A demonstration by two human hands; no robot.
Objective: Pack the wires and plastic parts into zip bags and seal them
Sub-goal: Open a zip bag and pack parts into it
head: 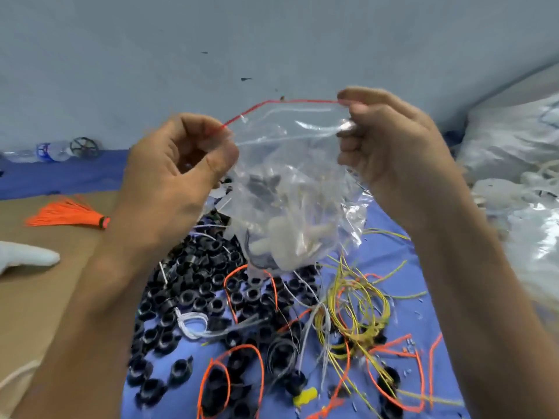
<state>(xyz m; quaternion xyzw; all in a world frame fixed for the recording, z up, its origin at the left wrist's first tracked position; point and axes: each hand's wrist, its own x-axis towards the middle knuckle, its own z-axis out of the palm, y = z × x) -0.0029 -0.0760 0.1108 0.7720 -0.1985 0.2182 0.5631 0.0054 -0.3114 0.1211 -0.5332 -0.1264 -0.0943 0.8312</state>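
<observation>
Hands (pixel 178 167) (pixel 390 146) at corners of zip bag (pixel 290 164)

Bright, diffuse lighting with mild motion blur and wide-angle bending.

The light's source cannot be told; shadows are kept faint, with only a soft darkening seen among the black plastic parts (pixel 193 285) at lower centre. White glare streaks are carried by the zip bag (pixel 290 182) at centre, and the pale plastic heap (pixel 514 140) at the right edge is washed out almost to white. The left hand (pixel 178 170), the right hand (pixel 390 146) and the wires (pixel 323 322) at lower right are softened by blur. Straight lines are bowed toward the corners.
</observation>
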